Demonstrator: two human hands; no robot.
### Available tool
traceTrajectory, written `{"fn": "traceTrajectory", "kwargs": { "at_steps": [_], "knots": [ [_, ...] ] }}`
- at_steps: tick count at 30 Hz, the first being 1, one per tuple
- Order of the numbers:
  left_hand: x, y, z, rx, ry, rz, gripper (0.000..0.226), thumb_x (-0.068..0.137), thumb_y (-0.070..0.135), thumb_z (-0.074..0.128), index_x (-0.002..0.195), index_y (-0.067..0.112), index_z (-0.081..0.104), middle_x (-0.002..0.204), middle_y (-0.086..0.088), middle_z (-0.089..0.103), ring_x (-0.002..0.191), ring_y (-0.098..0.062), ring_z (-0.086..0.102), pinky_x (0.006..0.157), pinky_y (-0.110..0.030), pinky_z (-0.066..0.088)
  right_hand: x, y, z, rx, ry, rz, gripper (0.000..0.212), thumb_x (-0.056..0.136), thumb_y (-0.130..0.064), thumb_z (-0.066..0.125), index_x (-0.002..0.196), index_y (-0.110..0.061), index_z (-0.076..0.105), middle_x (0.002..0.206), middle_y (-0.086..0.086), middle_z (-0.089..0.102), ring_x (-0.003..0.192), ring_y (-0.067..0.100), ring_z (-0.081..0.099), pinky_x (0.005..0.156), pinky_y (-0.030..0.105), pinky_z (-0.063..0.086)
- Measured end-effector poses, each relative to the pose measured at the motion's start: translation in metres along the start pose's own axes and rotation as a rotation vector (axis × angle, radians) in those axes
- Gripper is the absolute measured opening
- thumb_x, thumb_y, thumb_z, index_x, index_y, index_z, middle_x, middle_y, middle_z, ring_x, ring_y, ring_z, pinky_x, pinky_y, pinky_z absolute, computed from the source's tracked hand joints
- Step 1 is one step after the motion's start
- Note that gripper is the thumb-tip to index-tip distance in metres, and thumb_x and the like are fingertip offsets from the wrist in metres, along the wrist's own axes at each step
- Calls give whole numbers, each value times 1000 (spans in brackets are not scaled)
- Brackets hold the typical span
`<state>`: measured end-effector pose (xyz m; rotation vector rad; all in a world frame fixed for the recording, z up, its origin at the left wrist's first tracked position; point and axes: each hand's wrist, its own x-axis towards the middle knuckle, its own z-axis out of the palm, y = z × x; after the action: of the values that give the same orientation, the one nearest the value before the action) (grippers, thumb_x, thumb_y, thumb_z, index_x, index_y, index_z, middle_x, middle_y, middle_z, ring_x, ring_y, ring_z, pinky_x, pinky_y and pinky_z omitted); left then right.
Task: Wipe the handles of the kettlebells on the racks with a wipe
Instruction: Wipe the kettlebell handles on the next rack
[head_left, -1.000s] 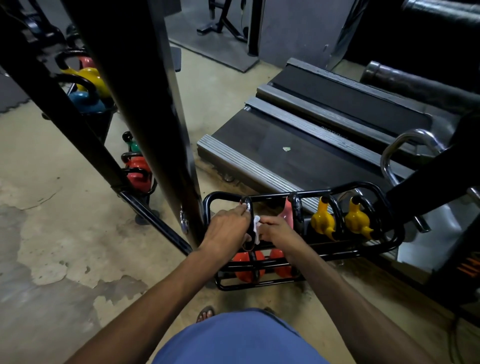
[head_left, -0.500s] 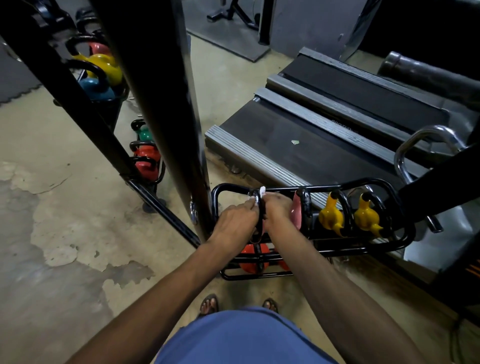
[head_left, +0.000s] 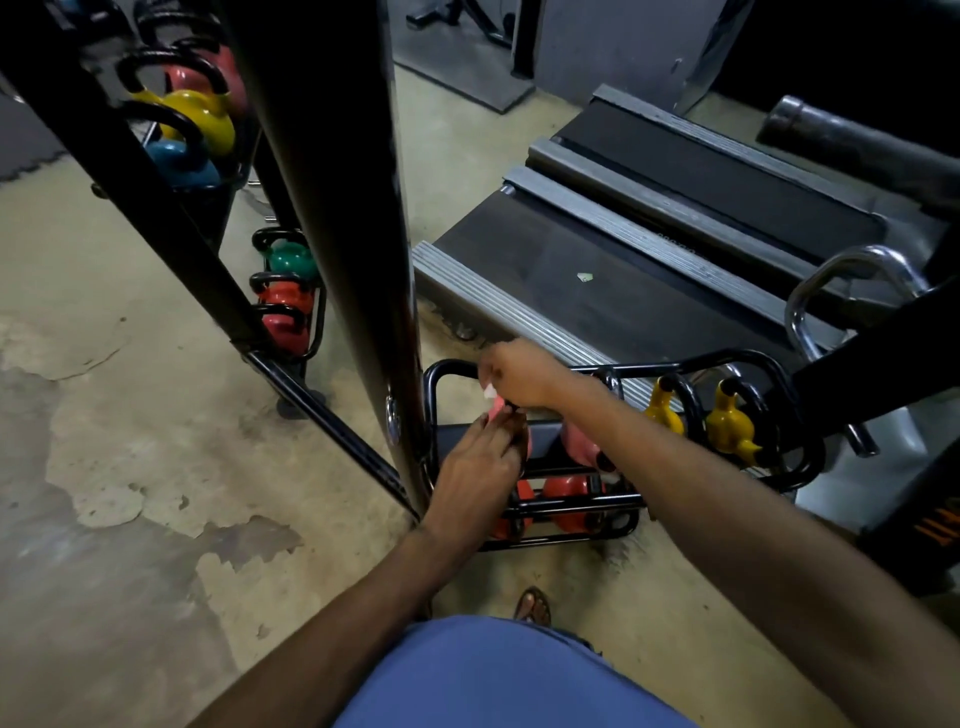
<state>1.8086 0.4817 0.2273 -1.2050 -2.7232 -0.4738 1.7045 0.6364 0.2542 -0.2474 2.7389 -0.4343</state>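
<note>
At the near rack's (head_left: 447, 368) left end, the left hand (head_left: 475, 470) lay on 1 pink kettlebell (head_left: 495, 414), grip unclear, probably steadying it while the right hand (head_left: 519, 376) pinched the wipe (head_left: 489, 391) just above.

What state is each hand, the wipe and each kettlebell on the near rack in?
right hand: pinches the wipe
wipe: bunched in the right hand
left hand: on the pink kettlebell, grip unclear
pink kettlebell: racked, partly under the left hand
yellow kettlebells: racked, untouched
</note>
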Motion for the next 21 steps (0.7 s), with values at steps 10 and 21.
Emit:
{"fn": "traceTrajectory", "kwargs": {
  "at_steps": [10, 21],
  "knots": [
    [-2, -6, 0, -99, 50, -7, 37, 82, 4, 61, 119, 7, 68, 137, -11, 60, 123, -24, 54, 108, -32, 41, -16, 4, -7, -161, 115, -85, 20, 93, -13, 54, 99, -20, 71, 99, 2, 72, 90, 24, 67, 78, 42, 57],
    [46, -32, -8, -508, 10, -280, 56, 90, -12, 48, 142, 5, 53, 155, -9, 42, 146, -19, 35, 121, -35, 30, -112, -10, 107, -152, 606, -379, 26, 93, -10, 65, 118, -7, 71, 129, 12, 66, 134, 29, 53, 117, 47, 37]
  ]
}}
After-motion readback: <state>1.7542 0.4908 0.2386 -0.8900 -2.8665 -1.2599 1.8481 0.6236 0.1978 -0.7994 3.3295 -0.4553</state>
